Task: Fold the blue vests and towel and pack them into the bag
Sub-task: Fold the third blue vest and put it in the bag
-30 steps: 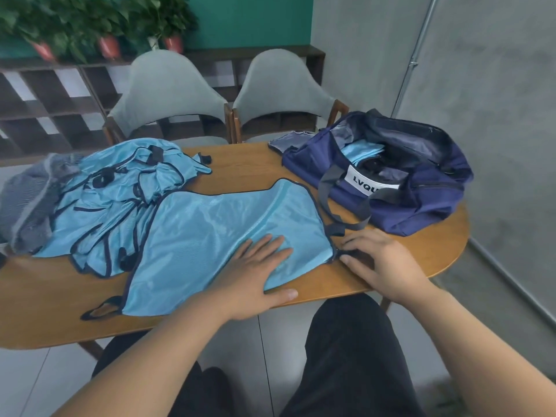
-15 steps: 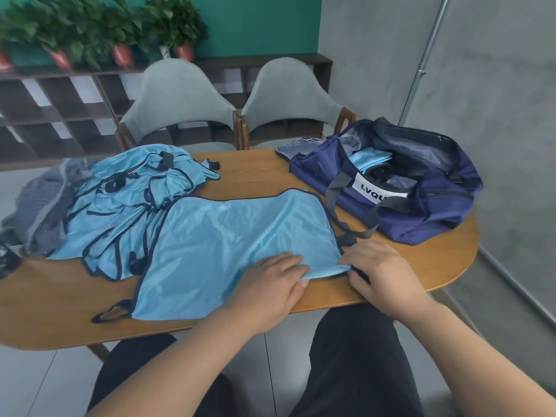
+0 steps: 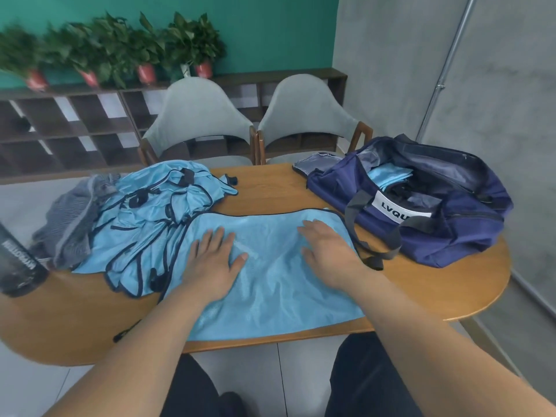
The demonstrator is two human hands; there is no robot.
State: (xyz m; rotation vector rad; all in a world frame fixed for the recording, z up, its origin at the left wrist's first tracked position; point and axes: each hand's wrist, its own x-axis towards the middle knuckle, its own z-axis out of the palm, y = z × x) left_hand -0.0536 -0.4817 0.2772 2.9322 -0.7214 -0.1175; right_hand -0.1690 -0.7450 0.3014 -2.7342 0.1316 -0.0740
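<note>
The left hand (image 3: pixel 215 260) and right hand (image 3: pixel 326 254) lie flat with straight fingers on a blue vest (image 3: pixel 270 296), gripping nothing. The vest is spread on the oval wooden surface (image 3: pixel 436 296). A heap of vests (image 3: pixel 150 212) and a grey striped towel (image 3: pixel 69 218) lie beyond the left hand. The open navy bag (image 3: pixel 451 224) sits beyond the right hand. Two grey chairs (image 3: pixel 195 121) stand past both hands, before a dark shelf (image 3: pixel 60 130) with potted plants (image 3: pixel 120 49) and a green wall (image 3: pixel 270 31).

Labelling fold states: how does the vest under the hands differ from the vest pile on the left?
The flat vest lies spread out and smooth; the vest pile is crumpled and heaped. The left hand and right hand press flat on the flat vest; neither touches the vest pile. Both are light blue with dark trim, on the table.
</note>
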